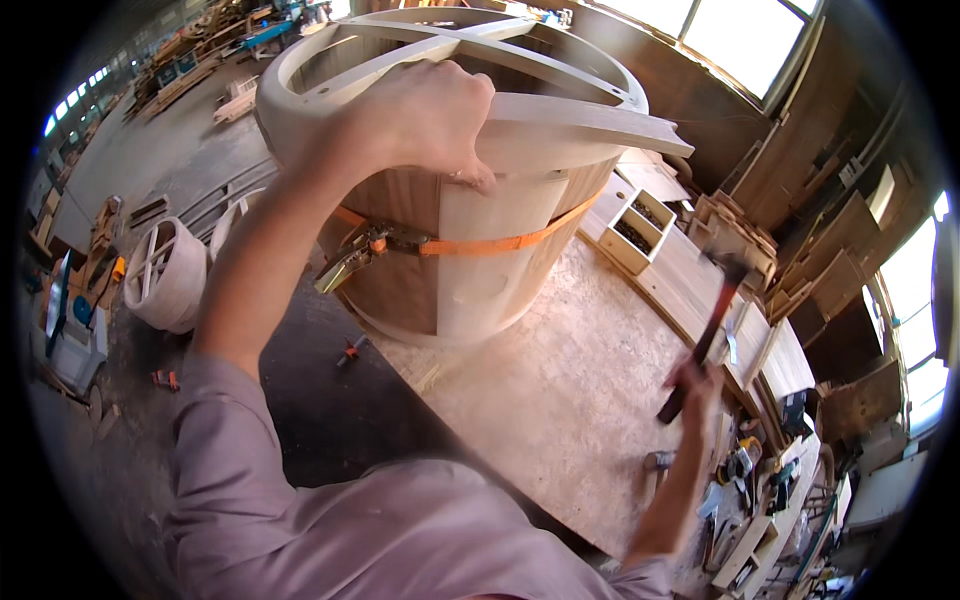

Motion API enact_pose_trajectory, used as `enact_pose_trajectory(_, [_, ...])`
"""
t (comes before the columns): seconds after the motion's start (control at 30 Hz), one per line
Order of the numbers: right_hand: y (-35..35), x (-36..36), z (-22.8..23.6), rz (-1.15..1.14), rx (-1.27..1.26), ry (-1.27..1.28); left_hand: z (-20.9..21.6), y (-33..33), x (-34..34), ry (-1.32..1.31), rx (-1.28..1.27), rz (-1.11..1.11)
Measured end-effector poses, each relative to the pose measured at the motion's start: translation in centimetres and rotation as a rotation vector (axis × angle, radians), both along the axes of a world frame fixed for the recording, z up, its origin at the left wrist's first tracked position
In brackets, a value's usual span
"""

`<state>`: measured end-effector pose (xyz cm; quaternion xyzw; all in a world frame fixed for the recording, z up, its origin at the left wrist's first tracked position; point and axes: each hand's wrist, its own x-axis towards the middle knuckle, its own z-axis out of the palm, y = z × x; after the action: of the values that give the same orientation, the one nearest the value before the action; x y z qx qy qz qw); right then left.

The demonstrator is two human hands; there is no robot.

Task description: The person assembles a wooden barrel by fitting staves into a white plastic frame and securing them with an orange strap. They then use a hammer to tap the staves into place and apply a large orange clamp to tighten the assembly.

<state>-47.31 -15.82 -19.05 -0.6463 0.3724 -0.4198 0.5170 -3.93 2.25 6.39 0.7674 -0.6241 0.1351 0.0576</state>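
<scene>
Head: right fingers (690,376) clasp hammer (712,333), left fingers (478,176) board (585,122).

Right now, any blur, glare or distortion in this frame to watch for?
Head view: motion blur smears the right grip and its hammer, with the hammer's head hardest to make out; the upper window and right-side window are blown out white; the fisheye curves straight edges toward a black rim; the orange strap stays fairly legible.
</scene>
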Motion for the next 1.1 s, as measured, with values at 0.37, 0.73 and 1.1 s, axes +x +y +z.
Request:
enact_pose_trajectory(0.37, [-5.6,10.9,34.4,-0.016,-1.498,0.836,0.4,0.2,-0.4,0.011,0.052,0.076])
enact_pose_trajectory(0.73, [3.6,17.9,33.4,0.393,-1.110,0.944,0.8,1.3,-1.1,-0.044,0.008,0.028])
enact_pose_trajectory(1.1, [5.9,5.4,-3.8,0.169,0.116,-0.138,-0.5,0.3,0.5,-0.085,-0.079,-0.002])
